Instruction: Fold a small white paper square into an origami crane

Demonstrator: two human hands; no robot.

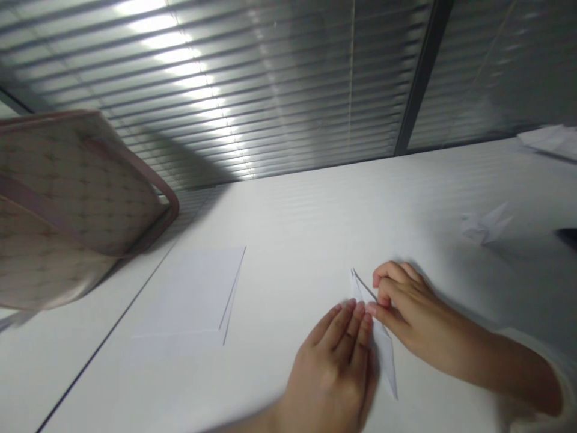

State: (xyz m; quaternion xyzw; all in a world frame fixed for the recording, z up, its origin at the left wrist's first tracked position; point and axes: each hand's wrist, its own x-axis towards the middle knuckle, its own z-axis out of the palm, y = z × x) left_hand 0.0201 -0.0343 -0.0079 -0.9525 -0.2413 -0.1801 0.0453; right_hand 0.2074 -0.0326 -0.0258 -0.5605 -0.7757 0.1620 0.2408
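A narrow piece of folded white paper [384, 355] lies on the white table in front of me, with a split, pointed tip at its far end. My left hand [336, 361] rests flat over its left side, fingers stretched out together and fingertips on the paper; the palm hides part of it. On the right edge, the thumb and curled fingers of my right hand [406, 300] close on the paper near its middle.
White paper sheets [189, 294] lie at the left. Behind them stands a pale patterned bag [81, 198] with pink handles. A folded paper figure [484, 225] sits at the right, more white paper [550, 139] at the far right. Window blinds [293, 90] border the table [293, 228].
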